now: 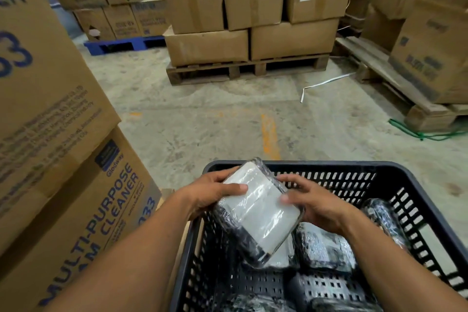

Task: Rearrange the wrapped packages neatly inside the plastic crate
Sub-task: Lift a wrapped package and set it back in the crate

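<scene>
together left hand (pixel 211 191) and right hand (pixel 312 204) grip wrapped package (pixel 260 213).

Two bare forearms, no sleeves, left hand (pixel 215 191), right hand (pixel 316 204), ringless fingers

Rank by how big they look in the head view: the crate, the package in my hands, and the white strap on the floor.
1. Crate
2. Held package, nearer the camera
3. White strap, farther off

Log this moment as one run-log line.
both hands | hold clear-wrapped white package | above dark slotted plastic crate | not placed
</scene>
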The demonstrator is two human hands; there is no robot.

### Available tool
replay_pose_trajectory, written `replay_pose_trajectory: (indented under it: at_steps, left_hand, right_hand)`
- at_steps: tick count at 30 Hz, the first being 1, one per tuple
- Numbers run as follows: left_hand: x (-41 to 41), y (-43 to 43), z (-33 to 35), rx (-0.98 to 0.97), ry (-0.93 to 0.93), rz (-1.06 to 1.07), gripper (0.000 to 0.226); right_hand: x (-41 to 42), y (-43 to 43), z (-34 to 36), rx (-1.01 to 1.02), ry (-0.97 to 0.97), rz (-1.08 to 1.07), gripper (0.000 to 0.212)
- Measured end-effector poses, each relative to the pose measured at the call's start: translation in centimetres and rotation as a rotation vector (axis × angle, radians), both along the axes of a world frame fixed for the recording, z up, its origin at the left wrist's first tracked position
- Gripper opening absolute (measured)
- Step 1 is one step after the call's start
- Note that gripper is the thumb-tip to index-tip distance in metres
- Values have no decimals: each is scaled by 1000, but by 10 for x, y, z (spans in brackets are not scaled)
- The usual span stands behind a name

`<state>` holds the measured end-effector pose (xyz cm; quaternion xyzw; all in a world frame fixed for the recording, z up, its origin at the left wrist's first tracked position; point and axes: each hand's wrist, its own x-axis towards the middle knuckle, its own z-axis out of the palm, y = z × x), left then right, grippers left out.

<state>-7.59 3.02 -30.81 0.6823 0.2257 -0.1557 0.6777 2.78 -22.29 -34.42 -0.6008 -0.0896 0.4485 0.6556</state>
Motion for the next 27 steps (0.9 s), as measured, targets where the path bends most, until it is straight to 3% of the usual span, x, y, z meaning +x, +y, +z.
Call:
replay_pose_trajectory:
  at_steps: [3,7,13,16,20,27]
  left_hand:
    - [6,-17,3,211,-66,46,54]
    - [12,-20,2,690,-207,191,53]
    - [-5,-4,-16,1308,-141,-235,73]
    - [-8,0,-24,1357,-112,-279,79]
    - [-6,-2,-32,1355,-72,-287,83]
    - [-2,-3,-34,1328,-94,-248,81]
  right_hand:
    - [-9,6,-12,-76,24,79,73]
    - [-24,2,-35,-76,103,-61,76]
    - [-40,-5,-65,-270,-27,-165,94]
    - [-50,-1,-83,-334,-12,-216,88]
    - [-47,10,-113,-507,-71,-180,107]
    - [-45,27,-116,-709,-160,-186,80]
